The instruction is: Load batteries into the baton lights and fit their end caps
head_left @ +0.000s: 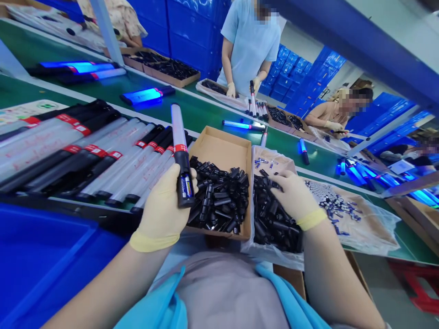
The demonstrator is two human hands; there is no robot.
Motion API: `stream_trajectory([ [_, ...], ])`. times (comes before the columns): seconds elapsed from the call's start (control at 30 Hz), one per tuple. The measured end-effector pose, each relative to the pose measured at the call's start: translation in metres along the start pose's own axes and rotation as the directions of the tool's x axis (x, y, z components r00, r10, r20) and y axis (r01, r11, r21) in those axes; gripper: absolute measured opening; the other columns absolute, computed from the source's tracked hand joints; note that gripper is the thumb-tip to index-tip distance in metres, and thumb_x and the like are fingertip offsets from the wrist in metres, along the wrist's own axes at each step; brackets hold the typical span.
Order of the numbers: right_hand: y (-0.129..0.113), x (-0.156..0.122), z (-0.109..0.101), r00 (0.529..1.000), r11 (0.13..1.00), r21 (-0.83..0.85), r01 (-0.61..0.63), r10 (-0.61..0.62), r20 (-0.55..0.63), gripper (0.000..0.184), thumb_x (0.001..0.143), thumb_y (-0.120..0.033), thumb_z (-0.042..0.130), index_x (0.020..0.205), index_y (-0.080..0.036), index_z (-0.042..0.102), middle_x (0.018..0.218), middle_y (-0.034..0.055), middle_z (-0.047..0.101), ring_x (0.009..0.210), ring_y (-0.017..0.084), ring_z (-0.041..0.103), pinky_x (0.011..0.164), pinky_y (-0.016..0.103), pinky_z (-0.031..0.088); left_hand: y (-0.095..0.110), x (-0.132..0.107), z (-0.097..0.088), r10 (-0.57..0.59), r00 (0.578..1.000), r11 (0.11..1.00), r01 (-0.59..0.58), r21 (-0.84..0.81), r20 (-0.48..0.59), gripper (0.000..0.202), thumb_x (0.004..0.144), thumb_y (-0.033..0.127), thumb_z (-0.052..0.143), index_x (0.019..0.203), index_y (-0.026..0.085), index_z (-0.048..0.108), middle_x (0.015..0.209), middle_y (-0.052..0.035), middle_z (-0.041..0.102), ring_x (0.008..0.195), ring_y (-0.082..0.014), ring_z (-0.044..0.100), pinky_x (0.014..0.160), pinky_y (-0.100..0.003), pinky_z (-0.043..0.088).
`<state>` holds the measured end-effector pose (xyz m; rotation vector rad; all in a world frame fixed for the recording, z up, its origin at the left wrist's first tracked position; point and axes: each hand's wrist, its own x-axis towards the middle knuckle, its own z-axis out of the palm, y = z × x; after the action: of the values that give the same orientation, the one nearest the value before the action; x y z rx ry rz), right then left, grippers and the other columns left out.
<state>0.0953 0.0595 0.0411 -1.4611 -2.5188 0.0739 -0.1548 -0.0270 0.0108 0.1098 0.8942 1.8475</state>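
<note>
My left hand (161, 205), in a pale yellow glove, grips a light wand (180, 146) upright by its black handle; the white tube with a red band points up, and batteries show at the handle's open end. My right hand (291, 194), also gloved, rests palm down in a plastic-lined box of small black parts (270, 219), fingers among them. Whether it holds a part is hidden. Between my hands stands a cardboard box (222, 146) with more black caps.
Rows of unlit wands (85, 151) lie on the left. A blue bin (41, 256) sits near left. Loose batteries (329, 201) lie on plastic at right. Lit blue wands (243, 124) rest on the green conveyor. Other people work across the belt.
</note>
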Motion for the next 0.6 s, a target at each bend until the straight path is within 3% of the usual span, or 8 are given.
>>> stream_trajectory([
  [0.07,-0.018,0.009,0.018,0.986,0.990,0.012,0.139,-0.140,0.090,0.030,0.092,-0.012,0.057,0.116,-0.017,0.075,0.113,0.0118,0.069,0.111,0.026,0.063,0.104,0.041,0.048,-0.002,-0.001,0.004,-0.028,0.999,1.000,0.029,-0.003,0.023,0.023,0.099,0.023,0.049,0.086,0.013,0.065,0.072,-0.0027,0.063,0.055,-0.0096,0.056,0.050,-0.017,0.048],
  [0.13,-0.045,0.021,0.038,0.942,0.963,0.013,0.269,-0.265,0.208,0.028,0.097,-0.015,0.053,0.116,-0.019,0.074,0.115,0.0094,0.069,0.111,0.023,0.063,0.102,0.035,0.048,-0.007,-0.003,0.008,-0.060,0.997,0.998,0.059,0.016,0.055,0.022,0.099,0.023,0.049,0.085,0.013,0.064,0.072,-0.0027,0.063,0.055,-0.0098,0.056,0.049,-0.017,0.048],
  [0.27,-0.084,0.043,0.064,0.888,0.937,-0.049,0.347,-0.311,0.338,0.022,0.094,-0.018,0.059,0.108,-0.014,0.075,0.113,0.0139,0.068,0.107,0.029,0.063,0.089,0.037,0.051,-0.013,-0.007,0.007,-0.056,0.996,0.997,0.053,0.051,0.064,0.021,0.098,0.024,0.051,0.086,0.014,0.065,0.073,-0.0032,0.064,0.058,-0.0106,0.058,0.051,-0.018,0.049],
  [0.6,-0.076,0.062,0.078,0.833,0.920,0.179,0.349,-0.392,0.390,0.012,0.083,-0.014,0.072,0.095,-0.017,0.070,0.096,0.0081,0.069,0.096,0.024,0.064,0.089,0.036,0.046,-0.012,-0.007,0.001,-0.067,0.996,0.995,0.063,0.077,0.050,0.021,0.097,0.024,0.053,0.083,0.014,0.064,0.072,-0.0029,0.063,0.057,-0.0102,0.057,0.053,-0.019,0.049],
])
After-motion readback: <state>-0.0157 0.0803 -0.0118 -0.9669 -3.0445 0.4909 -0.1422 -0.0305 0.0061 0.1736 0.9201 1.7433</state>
